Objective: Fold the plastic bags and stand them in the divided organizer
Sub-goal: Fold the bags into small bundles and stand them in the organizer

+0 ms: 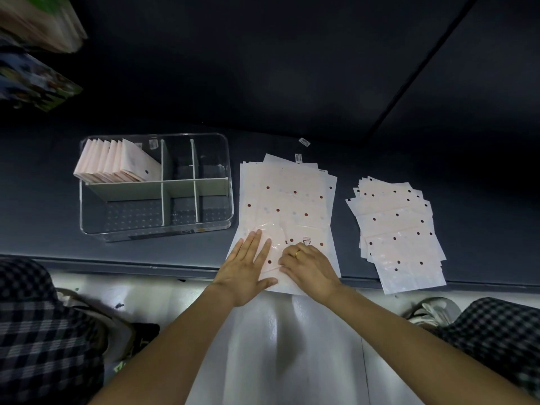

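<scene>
At bench edge: left hand spread flat on top bag of stack; right hand pinching its fold. Slick plastic may slip, crease skews. Organizer to left, folded bags standing in back-left compartment.

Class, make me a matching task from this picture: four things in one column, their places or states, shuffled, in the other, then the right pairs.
1. clear plastic divided organizer
2. folded pink bags
3. left hand
4. fanned stack of dotted bags

A. flat on the bag being folded
B. standing in the back-left compartment
C. far right on the table
D. left of the hands

1-D, 2-B, 3-A, 4-C
</scene>
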`<state>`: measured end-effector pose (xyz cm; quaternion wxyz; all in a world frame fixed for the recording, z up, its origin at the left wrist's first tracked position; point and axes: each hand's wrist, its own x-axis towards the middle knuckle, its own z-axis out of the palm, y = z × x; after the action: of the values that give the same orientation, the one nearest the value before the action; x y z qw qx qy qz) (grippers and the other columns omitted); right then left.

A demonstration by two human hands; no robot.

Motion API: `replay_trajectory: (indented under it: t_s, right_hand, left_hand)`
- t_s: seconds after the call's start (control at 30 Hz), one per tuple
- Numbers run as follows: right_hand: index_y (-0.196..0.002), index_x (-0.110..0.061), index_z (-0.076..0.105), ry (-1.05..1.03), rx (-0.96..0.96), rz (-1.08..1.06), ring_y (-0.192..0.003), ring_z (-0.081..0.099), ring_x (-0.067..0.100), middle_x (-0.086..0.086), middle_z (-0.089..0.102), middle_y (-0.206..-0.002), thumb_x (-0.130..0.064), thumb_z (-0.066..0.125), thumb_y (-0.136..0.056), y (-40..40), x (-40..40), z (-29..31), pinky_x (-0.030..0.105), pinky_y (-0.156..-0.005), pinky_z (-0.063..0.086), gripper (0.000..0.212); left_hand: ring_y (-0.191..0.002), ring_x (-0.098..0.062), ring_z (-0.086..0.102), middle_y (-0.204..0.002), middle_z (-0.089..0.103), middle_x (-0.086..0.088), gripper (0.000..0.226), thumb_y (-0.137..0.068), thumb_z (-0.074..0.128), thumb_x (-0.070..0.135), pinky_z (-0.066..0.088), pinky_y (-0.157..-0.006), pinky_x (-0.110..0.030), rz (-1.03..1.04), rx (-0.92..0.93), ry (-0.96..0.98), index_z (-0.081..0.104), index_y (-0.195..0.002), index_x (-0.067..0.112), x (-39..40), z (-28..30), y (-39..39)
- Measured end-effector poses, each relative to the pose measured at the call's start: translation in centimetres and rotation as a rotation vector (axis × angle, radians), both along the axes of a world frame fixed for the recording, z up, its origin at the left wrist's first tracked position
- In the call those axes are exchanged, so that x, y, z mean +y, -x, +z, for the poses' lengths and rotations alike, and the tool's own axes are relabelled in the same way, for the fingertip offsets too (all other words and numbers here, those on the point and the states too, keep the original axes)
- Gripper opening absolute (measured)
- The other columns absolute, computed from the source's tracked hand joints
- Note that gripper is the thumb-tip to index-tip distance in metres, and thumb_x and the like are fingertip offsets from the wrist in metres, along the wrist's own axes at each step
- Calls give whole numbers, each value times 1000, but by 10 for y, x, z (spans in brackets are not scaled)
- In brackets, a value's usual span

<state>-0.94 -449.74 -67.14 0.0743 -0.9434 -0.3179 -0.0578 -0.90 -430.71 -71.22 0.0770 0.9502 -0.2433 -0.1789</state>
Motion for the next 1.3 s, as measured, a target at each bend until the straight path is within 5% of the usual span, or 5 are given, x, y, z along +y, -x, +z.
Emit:
replay_trajectory:
  t_s: [0.27,0.53,0.63,0.87,1.3]
  right_hand:
    - [-64,-16,70,78,-94,89,-53,60,15,-3,65,-61,-10,86,-55,-16,2,10,21,-48,49,19]
    - [-82,-13,70,-107,-101,-31,-63,63,19,-2,67,-72,-9,83,-68,-38,11,69,20,-55,47,19]
    - [-96,-15,70,-127,30,-49,-76,65,18,-4,71,-85,-18,71,-83,-53,28,103,24,-65,50,14]
    - [-87,-23,67,-389,475,-130,-68,56,1,-11,63,-74,-21,56,-93,-90,76,168,12,-62,42,13]
    - [-86,-20,66,-581,597,-260,-80,67,17,0,71,-81,-20,65,-87,-102,130,174,33,-74,55,1]
  left_hand:
    - [-141,-21,-27,-155,-23,-11,64,-97,20,56,-15,-115,-32,27,24,66,-10,-149,32,-3,11,0]
    - [-142,-12,21,-149,38,3,40,-102,27,39,4,-113,-24,171,-57,403,49,-134,29,8,78,-32]
    - [-112,-22,54,-111,64,0,32,-101,34,35,36,-92,-31,236,63,585,62,-109,21,26,114,-50]
    - [-68,-6,67,-74,72,6,10,-90,62,17,49,-57,-19,593,241,1255,69,-86,23,77,165,-64]
    - [-68,-13,66,-81,71,-5,19,-93,58,22,50,-55,-20,854,247,1419,70,-85,10,104,162,-60]
